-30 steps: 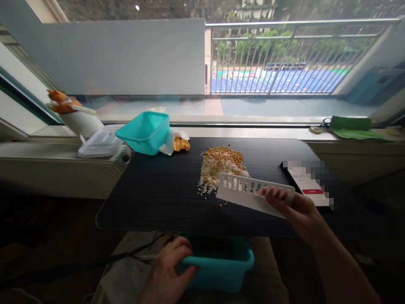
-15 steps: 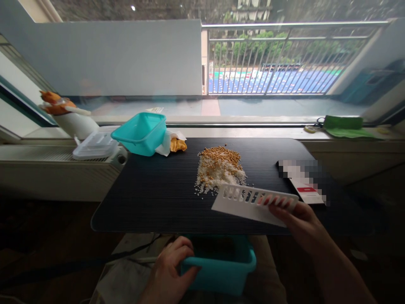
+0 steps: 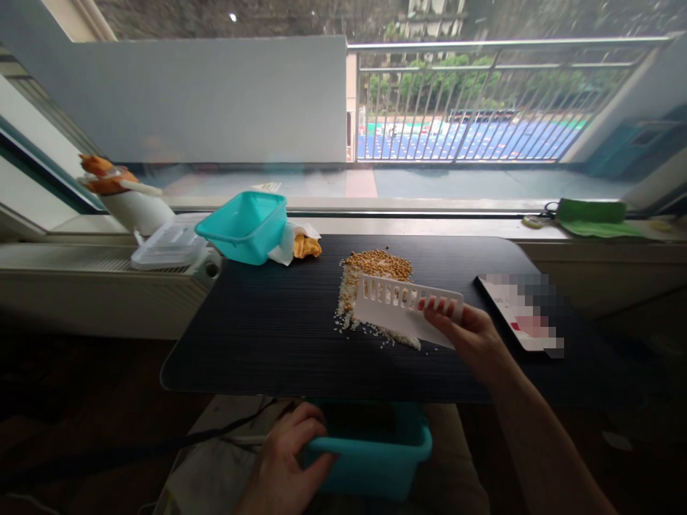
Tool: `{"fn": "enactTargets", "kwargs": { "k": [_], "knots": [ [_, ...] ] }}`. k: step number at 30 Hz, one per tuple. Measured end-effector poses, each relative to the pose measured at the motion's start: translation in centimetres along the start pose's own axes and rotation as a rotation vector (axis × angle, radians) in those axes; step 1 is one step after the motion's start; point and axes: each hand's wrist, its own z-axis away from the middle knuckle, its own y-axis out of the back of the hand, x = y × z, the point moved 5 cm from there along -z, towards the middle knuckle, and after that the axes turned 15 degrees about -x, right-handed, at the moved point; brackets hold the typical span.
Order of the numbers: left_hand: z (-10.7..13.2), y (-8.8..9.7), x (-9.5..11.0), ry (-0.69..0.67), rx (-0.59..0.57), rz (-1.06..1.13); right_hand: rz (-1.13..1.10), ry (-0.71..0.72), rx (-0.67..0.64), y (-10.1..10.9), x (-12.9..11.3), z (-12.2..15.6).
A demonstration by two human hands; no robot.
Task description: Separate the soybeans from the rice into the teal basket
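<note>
My right hand [image 3: 466, 329] grips a white plastic scraper [image 3: 391, 315] with a row of slots along its upper edge. The scraper stands tilted over the near part of a pile of white rice [image 3: 348, 293] and hides some of it. Yellow soybeans [image 3: 383, 261] lie mostly on the pile's far side, with a few among the rice. My left hand [image 3: 298, 447] is closed on the left rim of a teal plastic tub [image 3: 376, 461], held just below the table's near edge. The tub's inside is too dark to make out.
The dark table [image 3: 257, 329] has rounded corners. A second teal tub [image 3: 247, 229] is tilted at its back left, beside white paper [image 3: 284, 250] and an orange cloth-like piece [image 3: 307, 246]. To the right lies a partly blurred phone-like slab [image 3: 518, 315]. A clear lid [image 3: 172, 243] rests on the radiator.
My right hand has moved left and away from me, bringing the scraper from the pile's near right edge over the rice. Some rice is now spread toward the right. My left hand keeps the tub's rim.
</note>
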Motion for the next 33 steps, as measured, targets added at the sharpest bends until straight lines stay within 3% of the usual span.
{"fn": "enactTargets", "kwargs": {
  "k": [25,33],
  "knots": [
    [0.2,0.4,-0.2,0.006,0.052,-0.004,0.044,-0.024,-0.102,-0.4,-0.8,1.7],
    [0.5,1.0,-0.4,0.015,0.081,0.009,-0.035,-0.063,-0.177,-3.2,0.6,2.3]
  ]
}}
